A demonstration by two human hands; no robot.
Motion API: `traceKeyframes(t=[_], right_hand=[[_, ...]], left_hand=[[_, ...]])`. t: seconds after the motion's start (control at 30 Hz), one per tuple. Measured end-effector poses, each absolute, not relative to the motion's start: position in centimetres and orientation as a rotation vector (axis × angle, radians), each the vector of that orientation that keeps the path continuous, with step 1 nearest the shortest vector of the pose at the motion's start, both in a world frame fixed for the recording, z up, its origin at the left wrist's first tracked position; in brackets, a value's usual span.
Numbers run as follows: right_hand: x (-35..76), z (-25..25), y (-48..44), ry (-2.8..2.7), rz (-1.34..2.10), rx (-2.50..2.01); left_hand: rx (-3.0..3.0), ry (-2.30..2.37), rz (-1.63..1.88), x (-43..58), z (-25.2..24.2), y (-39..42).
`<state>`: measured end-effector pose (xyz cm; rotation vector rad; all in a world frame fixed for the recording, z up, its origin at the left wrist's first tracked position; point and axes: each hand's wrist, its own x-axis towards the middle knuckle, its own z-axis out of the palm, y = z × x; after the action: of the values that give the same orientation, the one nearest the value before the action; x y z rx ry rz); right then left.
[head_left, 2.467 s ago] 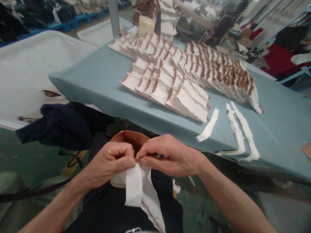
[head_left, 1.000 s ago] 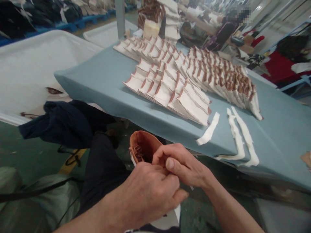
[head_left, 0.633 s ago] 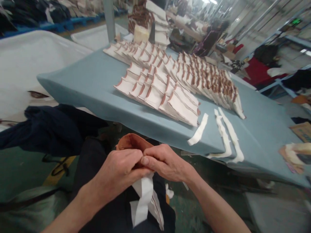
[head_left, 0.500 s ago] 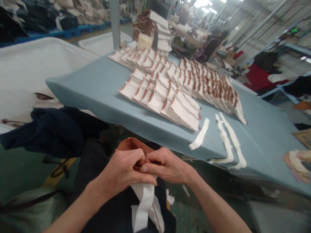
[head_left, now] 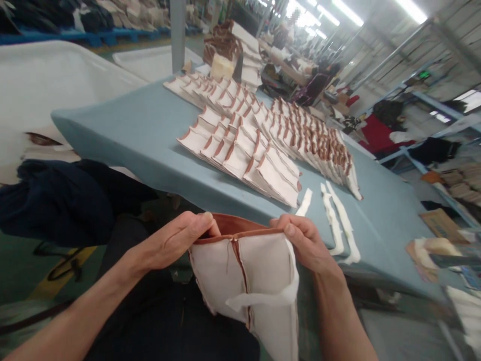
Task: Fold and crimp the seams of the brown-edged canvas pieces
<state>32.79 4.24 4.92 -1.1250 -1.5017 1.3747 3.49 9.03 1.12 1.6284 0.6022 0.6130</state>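
Left hand (head_left: 176, 240) pinches the upper left corner of a white fabric piece (head_left: 244, 281), fingers curled over its brown top edge; right hand (head_left: 306, 243) pinches the upper right corner in the same manner. Both hands are closed on the fabric, not spread. The two grips hold the top edge taut between them, which appears to keep the piece flat and its central brown seam visible. The piece hangs in front of the person's lap, below the near edge of the desk (head_left: 131, 135). A loose white strip (head_left: 263, 300) curls across its lower right part. On the desk just beyond lie separate white strips (head_left: 338, 220), and behind them overlapping rows of folded pieces (head_left: 263, 145) with brown edges. A dark garment (head_left: 60, 200) lies to the left. Farther off, a blurred workshop.
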Motion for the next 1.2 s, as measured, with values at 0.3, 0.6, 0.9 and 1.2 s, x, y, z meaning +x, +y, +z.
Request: traceKeyframes(t=[0.3,0.6,0.9,1.2], right_hand=[[32.3,5.4,4.0,-1.570,1.408,-1.186],[34.3,3.7,3.0,-1.820,1.250,-1.424],[32.6,7.2,0.2,-2.142,1.114,-1.256],[28.5,6.5,1.1,-2.540,0.614,-1.120]], left_hand=[[2.130,0.540,0.608,5.3,2.5,8.1],[2.539,0.839,1.200,7.5,2.5,2.4],[2.479,0.742,1.218,9.5,2.7,1.4],[2.317,0.643,0.913,6.8,0.9,4.7]])
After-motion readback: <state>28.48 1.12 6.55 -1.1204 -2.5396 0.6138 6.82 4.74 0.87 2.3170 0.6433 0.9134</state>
